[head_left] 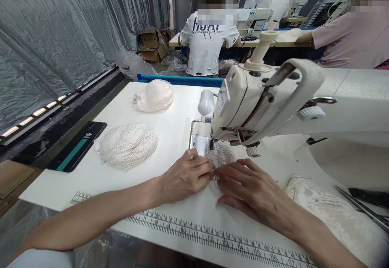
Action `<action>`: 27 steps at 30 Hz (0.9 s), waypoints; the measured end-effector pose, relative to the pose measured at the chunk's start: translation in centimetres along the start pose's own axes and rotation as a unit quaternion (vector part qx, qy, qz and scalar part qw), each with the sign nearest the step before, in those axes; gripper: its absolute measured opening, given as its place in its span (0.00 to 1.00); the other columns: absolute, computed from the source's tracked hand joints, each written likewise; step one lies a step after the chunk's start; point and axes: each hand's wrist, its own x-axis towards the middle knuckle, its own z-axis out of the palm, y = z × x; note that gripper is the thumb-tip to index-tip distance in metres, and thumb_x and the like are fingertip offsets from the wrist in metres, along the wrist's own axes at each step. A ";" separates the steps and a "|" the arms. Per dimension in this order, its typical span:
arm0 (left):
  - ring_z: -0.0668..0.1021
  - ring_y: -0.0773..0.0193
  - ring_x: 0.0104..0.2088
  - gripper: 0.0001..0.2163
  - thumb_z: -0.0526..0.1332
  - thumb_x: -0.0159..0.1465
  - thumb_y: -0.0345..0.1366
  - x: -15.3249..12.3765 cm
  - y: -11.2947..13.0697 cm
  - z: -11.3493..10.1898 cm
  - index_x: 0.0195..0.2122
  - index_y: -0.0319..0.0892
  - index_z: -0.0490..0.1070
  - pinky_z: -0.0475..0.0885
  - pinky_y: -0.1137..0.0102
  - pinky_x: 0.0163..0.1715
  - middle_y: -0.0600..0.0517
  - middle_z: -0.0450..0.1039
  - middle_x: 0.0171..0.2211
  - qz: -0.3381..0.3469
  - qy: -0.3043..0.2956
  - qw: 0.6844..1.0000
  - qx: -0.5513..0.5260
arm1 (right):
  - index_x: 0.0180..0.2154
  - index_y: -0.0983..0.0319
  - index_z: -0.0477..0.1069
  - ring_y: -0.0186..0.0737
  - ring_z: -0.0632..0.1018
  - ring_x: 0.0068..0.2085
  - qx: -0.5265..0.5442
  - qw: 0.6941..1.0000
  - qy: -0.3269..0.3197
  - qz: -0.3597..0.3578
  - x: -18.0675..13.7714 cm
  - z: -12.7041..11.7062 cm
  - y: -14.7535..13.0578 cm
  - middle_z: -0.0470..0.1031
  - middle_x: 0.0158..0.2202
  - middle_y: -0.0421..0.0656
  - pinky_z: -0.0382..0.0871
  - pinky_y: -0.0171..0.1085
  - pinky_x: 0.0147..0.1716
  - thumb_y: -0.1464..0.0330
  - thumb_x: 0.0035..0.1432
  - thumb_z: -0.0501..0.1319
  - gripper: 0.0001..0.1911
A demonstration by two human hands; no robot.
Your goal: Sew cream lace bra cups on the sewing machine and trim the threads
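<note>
A white sewing machine (273, 98) stands on a white table (170, 130). Under its needle lies a small piece of white lace (223, 154). My left hand (184, 177) rests just left of the needle plate, fingers curled and pinching the near edge of the lace. From the right, my right hand (247, 185) lies with fingers stretched out flat, pressing the same lace down. The two hands almost touch in front of the presser foot.
Two heaps of white lace pieces (127, 145) (154, 96) lie on the table's left side, more lace (319, 207) at the right by scissors (364, 207). A black phone (77, 145) sits off the left edge. Ruler markings (212, 235) run along the front. Other people work at tables behind.
</note>
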 end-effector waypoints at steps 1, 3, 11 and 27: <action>0.73 0.65 0.42 0.08 0.52 0.65 0.25 0.0 0.0 -0.1 0.39 0.37 0.71 0.62 0.63 0.46 0.50 0.74 0.39 -0.001 -0.004 1.000 -0.003 | 0.35 0.63 0.70 0.39 0.73 0.38 0.024 1.000 -0.016 -0.005 0.0 -0.1 -0.2 0.73 0.38 0.45 0.63 0.43 0.41 0.62 0.64 0.52 0.13; 0.73 0.66 0.41 0.09 0.51 0.65 0.24 -0.1 -0.1 -0.1 0.39 0.38 0.70 0.61 0.63 0.46 0.51 0.74 0.38 -0.005 -0.015 1.000 -0.009 | 0.36 0.63 0.69 0.38 0.72 0.35 0.059 0.997 -0.044 -0.006 0.0 -0.4 -0.4 0.73 0.36 0.45 0.63 0.42 0.40 0.61 0.64 0.52 0.14; 0.74 0.65 0.40 0.09 0.52 0.63 0.22 -0.4 -0.4 0.0 0.35 0.39 0.70 0.62 0.62 0.47 0.51 0.73 0.35 -0.009 -0.034 0.999 -0.022 | 0.38 0.62 0.69 0.39 0.73 0.37 0.054 0.997 -0.052 -0.016 -0.3 -0.4 -0.2 0.73 0.37 0.45 0.63 0.43 0.40 0.63 0.64 0.52 0.12; 0.73 0.66 0.41 0.12 0.48 0.66 0.23 -0.4 -0.7 0.2 0.48 0.36 0.65 0.63 0.65 0.48 0.50 0.72 0.39 -0.035 -0.050 0.997 -0.036 | 0.38 0.62 0.70 0.40 0.73 0.37 0.056 0.996 -0.074 -0.008 0.0 -0.6 -0.5 0.74 0.36 0.45 0.63 0.42 0.38 0.64 0.64 0.51 0.12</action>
